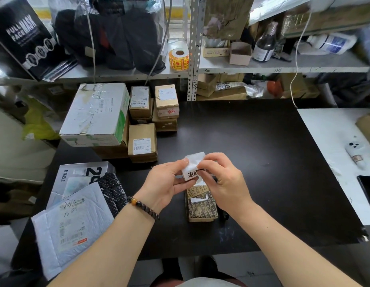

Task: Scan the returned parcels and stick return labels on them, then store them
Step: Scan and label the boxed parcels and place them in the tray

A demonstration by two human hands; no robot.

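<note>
Left hand [167, 179]: the left side of the label is being gripped, with the thumb on top and the fingers curled underneath.
Right hand [223, 183]: the label's right edge is being pinched between thumb and forefinger, with the other fingers loosely bent.
Label [193, 165]: a white slip with bold black characters is being held by both hands, just above the far end of the parcel. Whether it is touching the parcel cannot be told.
Parcel [200, 206]: a brown box with printed lettering is lying on the desk [262, 162], near the middle of the near edge. Its far end is being covered by the hands.
Bracelet [142, 208]: dark beads are being worn on the left wrist.
Boxes: a big white box [97, 114] is being carried on brown cartons at the far left corner, with small boxes [142, 141] stacked just beside it.
Mailer [74, 224]: a white padded envelope is overhanging the near left corner.
Roll [179, 59]: yellow stickers are standing on the shelf [283, 68] behind the desk.
Phone [368, 191]: it is lying on the white table [325, 141] at the desk's right edge.
</note>
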